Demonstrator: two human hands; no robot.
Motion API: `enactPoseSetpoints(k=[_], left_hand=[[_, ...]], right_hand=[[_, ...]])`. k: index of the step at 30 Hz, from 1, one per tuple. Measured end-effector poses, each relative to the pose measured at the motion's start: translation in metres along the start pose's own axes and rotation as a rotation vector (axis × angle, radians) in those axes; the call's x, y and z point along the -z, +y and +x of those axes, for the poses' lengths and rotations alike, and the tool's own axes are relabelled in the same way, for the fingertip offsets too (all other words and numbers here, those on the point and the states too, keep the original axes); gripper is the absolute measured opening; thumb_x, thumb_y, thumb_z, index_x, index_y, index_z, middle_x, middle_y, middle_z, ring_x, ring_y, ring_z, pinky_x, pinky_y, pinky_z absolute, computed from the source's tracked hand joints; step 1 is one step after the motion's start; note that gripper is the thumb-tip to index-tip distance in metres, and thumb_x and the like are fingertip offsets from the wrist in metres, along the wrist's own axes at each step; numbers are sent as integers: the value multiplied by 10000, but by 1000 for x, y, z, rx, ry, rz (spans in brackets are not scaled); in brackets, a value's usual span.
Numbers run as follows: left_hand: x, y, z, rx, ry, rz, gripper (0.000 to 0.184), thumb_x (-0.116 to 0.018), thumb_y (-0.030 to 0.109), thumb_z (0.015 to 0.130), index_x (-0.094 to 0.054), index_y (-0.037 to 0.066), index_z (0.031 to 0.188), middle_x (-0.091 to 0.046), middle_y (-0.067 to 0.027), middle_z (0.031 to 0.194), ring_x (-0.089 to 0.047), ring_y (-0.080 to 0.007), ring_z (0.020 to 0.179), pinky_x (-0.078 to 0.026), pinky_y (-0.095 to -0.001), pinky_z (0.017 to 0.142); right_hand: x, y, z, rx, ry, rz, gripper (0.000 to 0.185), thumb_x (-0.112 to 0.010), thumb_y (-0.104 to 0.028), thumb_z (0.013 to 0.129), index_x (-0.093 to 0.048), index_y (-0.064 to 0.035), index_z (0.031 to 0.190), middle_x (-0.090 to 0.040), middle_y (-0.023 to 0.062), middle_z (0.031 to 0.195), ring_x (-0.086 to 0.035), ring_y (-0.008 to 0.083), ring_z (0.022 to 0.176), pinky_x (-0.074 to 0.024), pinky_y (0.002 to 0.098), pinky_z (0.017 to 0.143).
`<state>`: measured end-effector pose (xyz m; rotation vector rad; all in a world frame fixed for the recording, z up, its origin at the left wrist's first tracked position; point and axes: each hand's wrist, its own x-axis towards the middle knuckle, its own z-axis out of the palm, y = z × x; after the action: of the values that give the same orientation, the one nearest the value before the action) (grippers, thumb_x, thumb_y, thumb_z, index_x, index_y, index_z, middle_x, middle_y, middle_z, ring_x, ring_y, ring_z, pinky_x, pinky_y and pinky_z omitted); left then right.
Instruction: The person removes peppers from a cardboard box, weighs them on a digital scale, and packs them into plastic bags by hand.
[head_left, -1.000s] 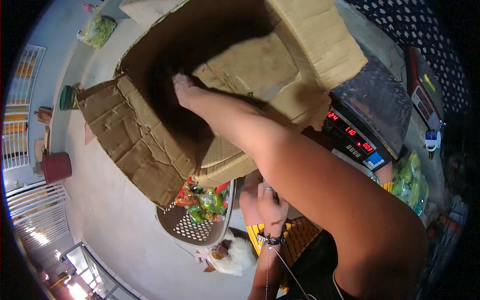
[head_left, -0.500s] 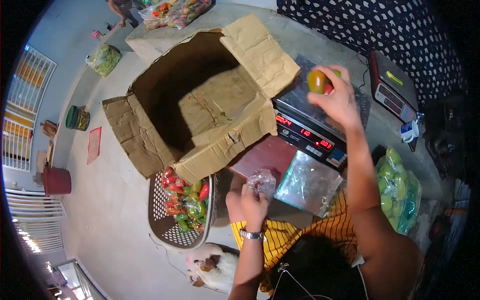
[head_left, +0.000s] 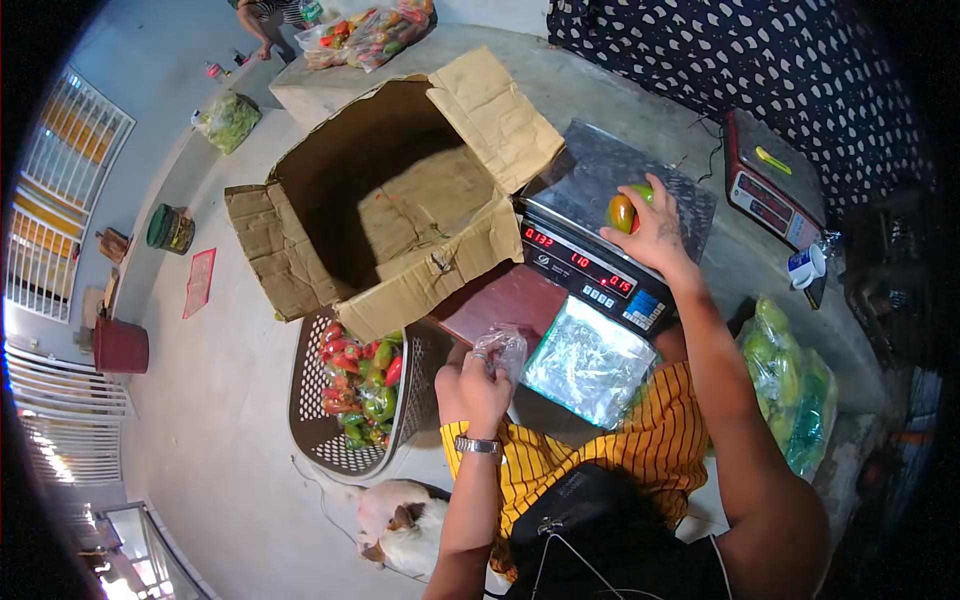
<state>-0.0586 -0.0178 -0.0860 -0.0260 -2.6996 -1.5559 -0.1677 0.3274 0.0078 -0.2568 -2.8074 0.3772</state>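
My right hand [head_left: 660,230] curls its fingers around red and green peppers [head_left: 621,212], down at the plate of a digital scale [head_left: 590,165]. The scale's red display reads 0.132, 1.10 and 0.15. In my left hand [head_left: 472,392], pinched at my lap, is a crumpled clear plastic bag [head_left: 507,345]. Just right of it lies a stack of flat clear plastic bags [head_left: 590,360], below the scale's keypad. My palm hides part of the peppers.
An open cardboard box [head_left: 430,265] stands left of the scale, above a basket [head_left: 300,400] of peppers [head_left: 365,385]. A white-and-brown animal [head_left: 410,520] lies below. At right are a second scale [head_left: 765,207], a mug [head_left: 806,266] and bagged green vegetables [head_left: 770,355].
My right hand has come down with the peppers to the scale plate. The display has risen from about 0.024 to 0.132. My left hand still holds the bag; the whole view has shifted slightly.
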Motion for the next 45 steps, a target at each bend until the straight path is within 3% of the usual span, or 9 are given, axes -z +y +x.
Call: enactPoseSetpoints(k=[2,7,14,20,29,35,38,41,45], left_hand=[[20,36,0,-15,-40,109,406,-647,-54,780,-667,37,1174,-649,-171,1081,-655,-335,970,-528,-391,835],[0,0,-3,28,-38,-10,414,-642,-66,780,-662,31,1183,-653,-172,1103,-655,-340,1018,-527,-384,886],[-4,0,-3,-7,-38,-71,402,-643,-79,786,-664,19,1176,-657,-166,1112,-655,-323,1036,-523,-375,902],[-3,4,-3,-6,-41,-61,421,-650,-72,777,-658,18,1188,-660,-169,1093,-653,-324,1013,-520,-378,890],[-2,12,-3,-55,4,38,383,-706,-58,765,-697,34,1136,-706,-167,1104,-695,-302,972,-547,-363,853],[3,15,-3,14,-65,-3,394,-667,-56,797,-664,16,1184,-662,-170,1119,-661,-316,1027,-521,-370,903],[11,32,-2,-38,13,149,319,-740,47,792,-736,106,1106,-738,-131,1000,-706,-288,887,-558,-367,800],[16,41,-1,-1,-2,166,313,-751,89,796,-744,132,1106,-743,-133,974,-704,-299,855,-557,-379,777],[11,39,1,126,-91,24,379,-681,-20,818,-659,13,1196,-662,-170,1117,-663,-302,1018,-529,-361,875]], right_hand=[[-2,3,-4,31,45,26,796,-867,-483,732,-585,-203,1421,-330,237,1571,-368,476,1410,-352,537,1160],[-4,7,-9,24,89,131,782,-835,-535,760,-592,-194,1420,-328,253,1569,-361,483,1406,-338,551,1158],[-1,16,-4,-29,229,194,584,-740,-490,894,-651,-137,1350,-450,266,1482,-441,469,1346,-369,519,1133],[3,25,0,-63,227,210,569,-732,-477,905,-647,-137,1354,-441,264,1494,-453,458,1343,-374,506,1131],[21,-24,-2,-223,43,27,782,-732,-676,807,-615,-190,1409,-393,212,1555,-383,447,1419,-372,541,1146],[-26,-12,1,-101,209,-75,542,-787,-470,776,-704,-194,1236,-492,163,1398,-468,410,1230,-469,511,1013],[-28,-12,-5,-27,348,11,415,-811,-340,742,-729,-168,1111,-523,147,1308,-481,399,1171,-481,505,972],[-26,-16,-7,35,434,106,366,-835,-223,695,-733,-146,1038,-540,138,1283,-488,403,1171,-476,491,983],[-27,-20,-12,55,490,218,360,-834,-196,681,-741,-134,1023,-577,135,1235,-530,376,1173,-468,474,1005]])
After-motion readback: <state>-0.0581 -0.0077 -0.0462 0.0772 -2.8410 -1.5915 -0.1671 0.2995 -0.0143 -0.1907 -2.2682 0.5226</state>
